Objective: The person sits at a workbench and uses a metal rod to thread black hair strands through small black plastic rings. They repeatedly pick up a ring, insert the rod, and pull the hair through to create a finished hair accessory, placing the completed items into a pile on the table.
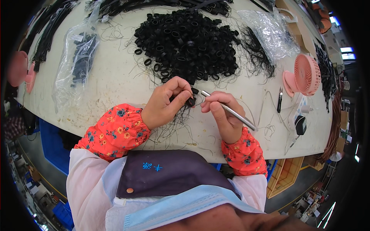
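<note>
Pinched between the thumb and fingers of my left hand is a small black strap loop. My right hand grips a slim silver pen-shaped tool, its tip pointing left at the loop. Whether the tip touches the loop is hard to make out. Just beyond both hands spreads a large heap of similar black loops. Loose black threads hang and lie beneath my left hand on the pale table.
A clear plastic bag with black pieces lies left, another clear bag back right. Pink fans stand at the right and left. Thread snips lie near the right fan. Black straps line the far left. A blue crate stands below.
</note>
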Action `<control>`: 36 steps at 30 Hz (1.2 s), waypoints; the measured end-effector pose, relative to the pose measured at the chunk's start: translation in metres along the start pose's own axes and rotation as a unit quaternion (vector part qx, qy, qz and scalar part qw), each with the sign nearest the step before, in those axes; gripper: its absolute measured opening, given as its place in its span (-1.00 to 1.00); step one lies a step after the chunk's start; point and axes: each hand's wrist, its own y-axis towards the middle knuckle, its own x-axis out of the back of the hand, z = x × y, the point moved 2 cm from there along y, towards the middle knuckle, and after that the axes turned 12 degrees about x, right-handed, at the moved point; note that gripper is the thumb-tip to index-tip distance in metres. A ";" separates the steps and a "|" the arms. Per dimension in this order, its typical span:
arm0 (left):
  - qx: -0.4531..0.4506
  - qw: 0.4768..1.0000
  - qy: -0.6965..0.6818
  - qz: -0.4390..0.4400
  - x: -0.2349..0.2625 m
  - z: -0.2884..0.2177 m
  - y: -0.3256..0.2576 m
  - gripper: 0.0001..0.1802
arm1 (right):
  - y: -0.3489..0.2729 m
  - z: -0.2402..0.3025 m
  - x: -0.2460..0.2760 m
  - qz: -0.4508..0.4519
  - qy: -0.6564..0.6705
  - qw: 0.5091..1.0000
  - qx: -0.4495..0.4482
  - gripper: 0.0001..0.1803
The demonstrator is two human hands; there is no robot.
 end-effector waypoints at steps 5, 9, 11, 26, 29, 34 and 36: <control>-0.007 0.999 0.033 -0.011 -0.003 -0.004 -0.003 -0.91 | 0.007 -0.001 -0.009 0.076 -0.256 0.952 0.150 -0.65; 0.041 0.999 -0.028 0.015 0.000 -0.002 0.002 -0.85 | 0.006 0.001 -0.008 0.061 -0.254 0.955 0.142 -0.62; 0.181 0.973 -0.135 0.053 0.002 -0.012 0.000 -0.82 | 0.006 -0.001 -0.007 0.029 -0.251 0.956 0.149 -0.62; 0.160 0.982 -0.013 0.101 -0.004 -0.014 -0.001 -0.84 | -0.001 -0.008 -0.008 -0.042 -0.110 0.991 0.063 -0.66; 0.101 0.991 0.008 0.091 -0.004 -0.004 -0.001 -0.86 | 0.002 -0.003 -0.008 -0.048 -0.062 0.997 0.012 -0.67; 0.088 0.995 -0.006 0.042 -0.007 -0.009 -0.004 -0.84 | 0.001 -0.004 -0.006 -0.052 -0.014 0.997 -0.064 -0.69; 0.082 0.996 0.001 0.032 -0.006 -0.013 -0.005 -0.84 | 0.000 -0.006 -0.006 -0.045 -0.023 0.997 -0.050 -0.69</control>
